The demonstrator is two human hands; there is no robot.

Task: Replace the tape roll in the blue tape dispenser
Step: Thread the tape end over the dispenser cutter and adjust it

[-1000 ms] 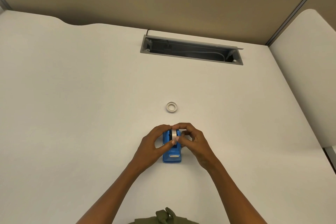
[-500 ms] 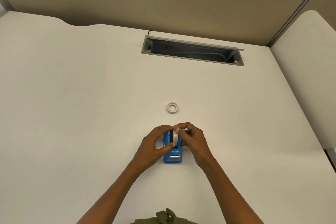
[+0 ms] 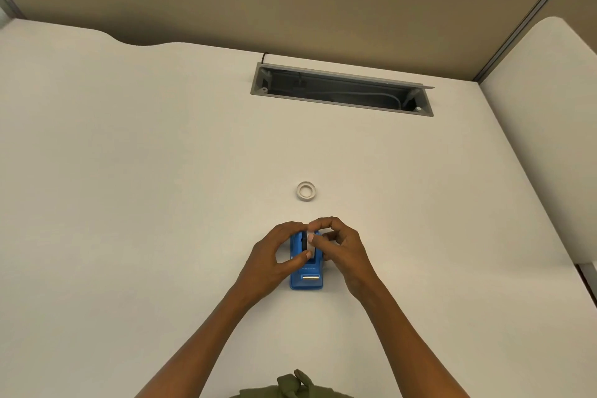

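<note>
The blue tape dispenser (image 3: pixel 307 279) stands on the white desk (image 3: pixel 161 203), its metal cutter facing me. A pale tape roll (image 3: pixel 310 241) sits on edge in the dispenser's cradle. My left hand (image 3: pixel 274 260) curls round the dispenser's left side, thumb on its top. My right hand (image 3: pixel 342 247) pinches the tape roll between thumb and forefinger from the right. Another small white roll (image 3: pixel 305 191) lies flat on the desk, a short way beyond the dispenser.
A grey cable tray opening (image 3: pixel 342 92) is cut into the desk at the back. A tan partition wall (image 3: pixel 290 10) rises behind it. A second desk surface (image 3: pixel 549 139) adjoins on the right.
The tape roll has sunk lower into the dispenser between my fingers. Both hands have stayed in place around it.
</note>
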